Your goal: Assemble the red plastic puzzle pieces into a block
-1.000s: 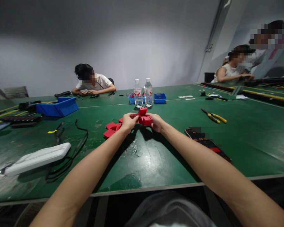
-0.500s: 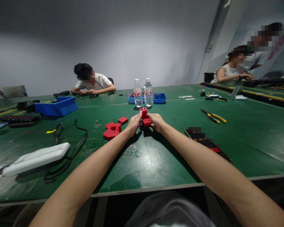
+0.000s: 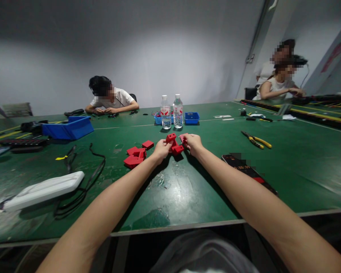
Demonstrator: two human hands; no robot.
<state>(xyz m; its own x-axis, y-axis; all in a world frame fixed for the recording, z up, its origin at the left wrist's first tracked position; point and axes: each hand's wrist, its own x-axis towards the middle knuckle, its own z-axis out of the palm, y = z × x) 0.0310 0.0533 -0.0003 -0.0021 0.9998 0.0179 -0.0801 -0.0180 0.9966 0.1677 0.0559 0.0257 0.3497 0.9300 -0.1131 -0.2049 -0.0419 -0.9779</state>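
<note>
My left hand (image 3: 161,150) is closed on a red block-shaped part (image 3: 175,147) with small holes in its upper end. Just to the right, my right hand (image 3: 193,144) pinches a smaller flat red piece (image 3: 183,137), partly hidden behind the fingers. A narrow gap shows between the two red pieces. Left of my left hand, a small cluster of red parts (image 3: 135,158) lies on the green table, with a separate red block (image 3: 147,144) beside it.
Two water bottles (image 3: 166,113) stand beyond my hands, beside a small blue tray (image 3: 191,118). Yellow-handled pliers (image 3: 256,140) and a phone (image 3: 248,172) lie to the right. A white device (image 3: 45,189), black cable (image 3: 95,170) and blue bin (image 3: 68,129) are left. Other people sit across the table.
My right hand has moved apart from the block, now with a flat red piece in its fingers. The block in my left hand has tilted. A person at the far right has shifted left.
</note>
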